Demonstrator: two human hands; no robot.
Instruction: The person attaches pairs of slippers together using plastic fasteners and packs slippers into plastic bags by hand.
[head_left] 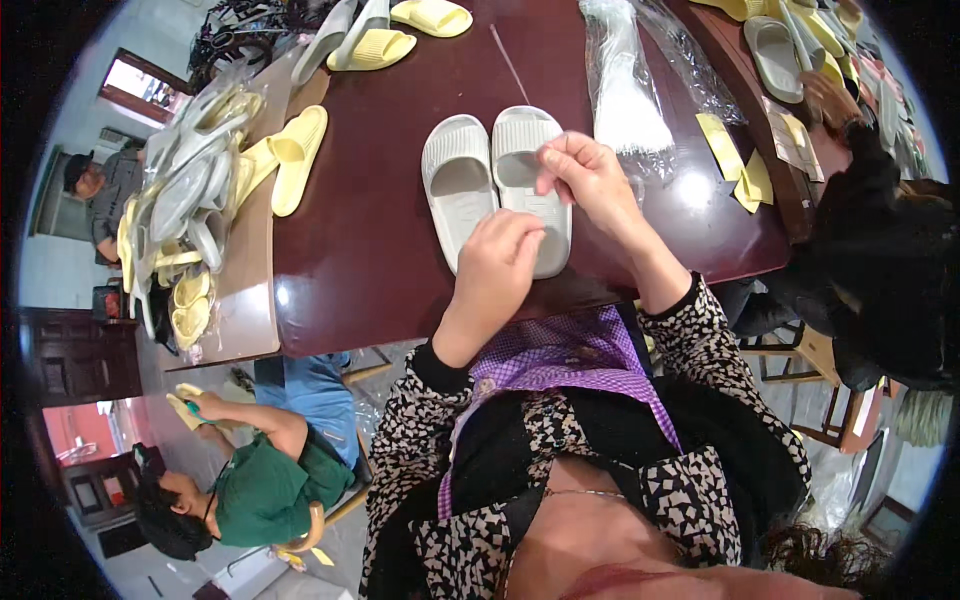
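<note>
A pair of pale grey slide slippers lies side by side on the dark red table, toes away from me: the left slipper (462,185) and the right slipper (548,232). Over the inner edges of their heels, my left hand (495,262) is closed with its fingertips together. My right hand (592,182) pinches thumb and finger beside the right slipper's strap. Whatever is between the fingers of either hand is too small to make out. Beyond the right slipper's toe lies a thin pale strand (510,65).
Right of the slippers lies a bundle of white strands in clear plastic (628,100), with yellow paper pieces (738,165) farther right. Yellow slippers (298,160) and a heap of bagged slippers (190,190) are on the left. Co-workers sit at left (270,490) and right (870,250).
</note>
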